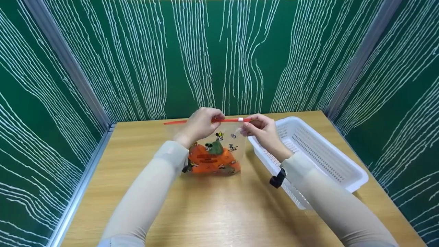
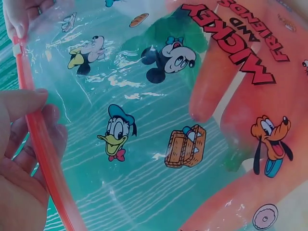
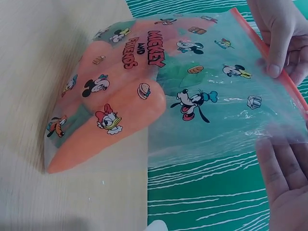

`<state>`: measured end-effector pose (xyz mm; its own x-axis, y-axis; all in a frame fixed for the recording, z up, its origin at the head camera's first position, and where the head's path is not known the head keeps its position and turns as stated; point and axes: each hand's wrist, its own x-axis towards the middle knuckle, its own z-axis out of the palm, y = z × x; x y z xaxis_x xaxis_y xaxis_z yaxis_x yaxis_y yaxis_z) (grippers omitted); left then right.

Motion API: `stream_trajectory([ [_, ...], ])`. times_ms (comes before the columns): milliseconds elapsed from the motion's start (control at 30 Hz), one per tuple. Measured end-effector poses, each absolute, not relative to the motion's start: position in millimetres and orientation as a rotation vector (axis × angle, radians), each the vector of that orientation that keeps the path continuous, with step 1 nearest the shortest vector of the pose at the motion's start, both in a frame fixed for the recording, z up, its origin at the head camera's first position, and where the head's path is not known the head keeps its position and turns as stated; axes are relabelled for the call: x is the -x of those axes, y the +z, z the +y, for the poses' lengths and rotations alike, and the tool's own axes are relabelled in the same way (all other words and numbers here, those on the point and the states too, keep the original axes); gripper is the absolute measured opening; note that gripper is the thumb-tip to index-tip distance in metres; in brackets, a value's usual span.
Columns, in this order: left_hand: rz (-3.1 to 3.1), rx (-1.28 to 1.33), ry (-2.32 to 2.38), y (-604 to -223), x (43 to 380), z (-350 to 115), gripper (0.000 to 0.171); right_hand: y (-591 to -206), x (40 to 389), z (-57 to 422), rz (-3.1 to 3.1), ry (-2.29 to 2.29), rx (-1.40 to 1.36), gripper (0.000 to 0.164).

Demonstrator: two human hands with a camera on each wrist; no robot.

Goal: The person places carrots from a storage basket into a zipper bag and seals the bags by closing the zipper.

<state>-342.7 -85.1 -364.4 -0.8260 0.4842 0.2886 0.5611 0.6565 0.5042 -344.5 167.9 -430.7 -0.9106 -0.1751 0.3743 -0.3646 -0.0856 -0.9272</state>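
Observation:
A clear zip bag [image 1: 224, 137] with cartoon prints and a red zip strip hangs upright above the wooden table, its bottom on or near the tabletop. Inside lie orange carrots [image 3: 110, 127] with green tops. My left hand [image 1: 202, 123] pinches the red strip [image 2: 41, 144] near its middle, thumb on one face and fingers on the other. At the strip's right end, my right hand [image 1: 262, 130] pinches the bag's top corner between thumb and fingers. Just beside those fingertips sits the white slider [image 1: 240, 119]. Print and glare partly cover the carrots.
A white perforated plastic basket [image 1: 329, 157] stands at the right of the wooden table [image 1: 212, 212], close to my right forearm. Green walls [image 1: 226, 58] with white wavy lines enclose the table's back and sides, with grey metal posts [image 1: 360, 58] at the corners.

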Motion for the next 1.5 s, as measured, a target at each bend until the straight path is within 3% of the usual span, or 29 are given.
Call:
stream_trajectory([
  [200, -2.714, 0.861, -0.922, -366.0, 342.7, -85.7, 0.021, -427.9, 343.4, 172.2, -2.041, 2.028, -0.61, 0.015],
  [467, -2.714, 0.837, -0.956, -367.8, 343.6, -81.2, 0.02, -427.1, 342.3, 168.4, -2.038, 1.975, -0.618, 0.011],
  [700, -2.661, 0.914, -0.952, -367.7, 342.4, -70.9, 0.03, -426.0, 337.8, 159.4, -2.052, 1.933, -0.633, 0.01],
  [1100, -2.635, 0.984, -0.923, -365.8, 344.8, -54.2, 0.018, -426.1, 333.7, 153.7, -2.055, 1.9, -0.625, 0.01],
  [1500, -2.598, 1.047, -0.883, -369.8, 346.6, -48.4, 0.017, -429.9, 333.7, 150.7, -2.0, 1.885, -0.638, 0.007],
])
